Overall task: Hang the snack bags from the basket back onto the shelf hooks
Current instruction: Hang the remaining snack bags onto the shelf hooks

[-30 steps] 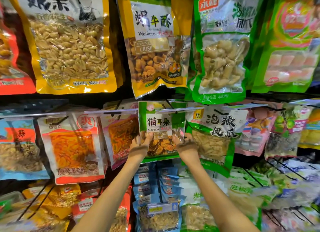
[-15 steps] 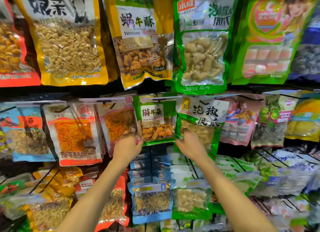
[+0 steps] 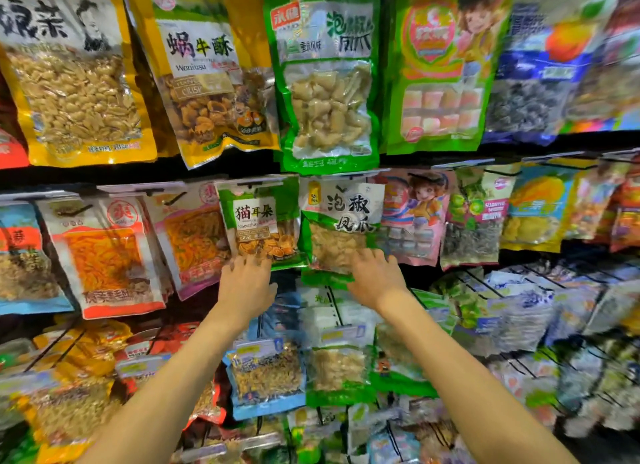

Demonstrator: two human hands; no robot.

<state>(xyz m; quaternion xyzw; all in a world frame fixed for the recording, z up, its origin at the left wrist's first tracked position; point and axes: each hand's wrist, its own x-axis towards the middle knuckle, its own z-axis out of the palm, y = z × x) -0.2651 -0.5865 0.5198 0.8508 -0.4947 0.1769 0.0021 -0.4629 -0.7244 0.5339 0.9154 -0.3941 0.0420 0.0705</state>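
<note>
On the middle row of the shelf, the small green snack bag [image 3: 265, 221] with the crisp golden pieces hangs from its hook [image 3: 258, 182], squeezed between a pink bag of orange strips [image 3: 192, 237] on its left and a bigger green bag [image 3: 341, 228] of pale chunks on its right. Both bare arms are up from below. The left hand [image 3: 246, 283] sits just under the small green bag, fingers [image 3: 242, 261] spread and loose, their tips at its bottom edge; the blur there makes it hard to say whether they actually touch it, but nothing is clutched. The right hand [image 3: 375, 273] is flat and splayed too, fingertips resting against the lower face of the bigger green bag, gripping nothing. Above, a row of large bags hangs, a yellow peanut bag [image 3: 74, 83] far left among them. Below the arms, a blue-edged bag [image 3: 265, 377] and more green packs crowd the lower hooks. The right side of the shelf is smeared with motion blur.
</note>
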